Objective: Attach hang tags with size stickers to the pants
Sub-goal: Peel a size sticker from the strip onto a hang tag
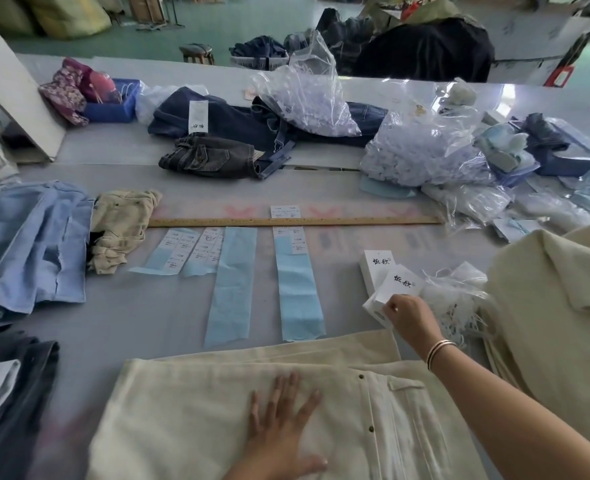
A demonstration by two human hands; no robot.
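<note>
Our left hand (279, 424) presses flat, fingers spread, on the cream pants (217, 410) at the worktop's (130, 313) near edge; our right hand (411, 317) pinches a white hang tag (399, 284) just right of them.

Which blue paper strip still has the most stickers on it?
The short strip farthest left, beside the crumpled beige pants. White stickers cover most of it; the two long strips are almost bare blue.

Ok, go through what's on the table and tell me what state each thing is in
cream pants: laid flat, fly buttoned
left hand: pressing flat on the pants
right hand: pinching a hang tag
hang tags: small loose pile
sticker strips: mostly peeled
wooden ruler: lying flat
</note>
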